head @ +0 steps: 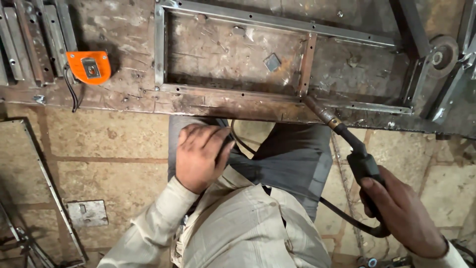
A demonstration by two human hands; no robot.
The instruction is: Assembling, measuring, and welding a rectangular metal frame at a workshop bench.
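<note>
Bare bench inside the steel frame (233, 89) at twelve o'clock, save a small metal square (271, 62). An orange tape measure (89, 66) blocks ten o'clock; a grinding disc (443, 55) blocks two.

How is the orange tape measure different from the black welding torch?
The tape measure is bright orange and squat; the welding torch is black, long and thin with a metal tip. The tape measure lies alone on the workbench; the torch is held by the right hand, tip at the metal frame. Both trail black cords.
</note>
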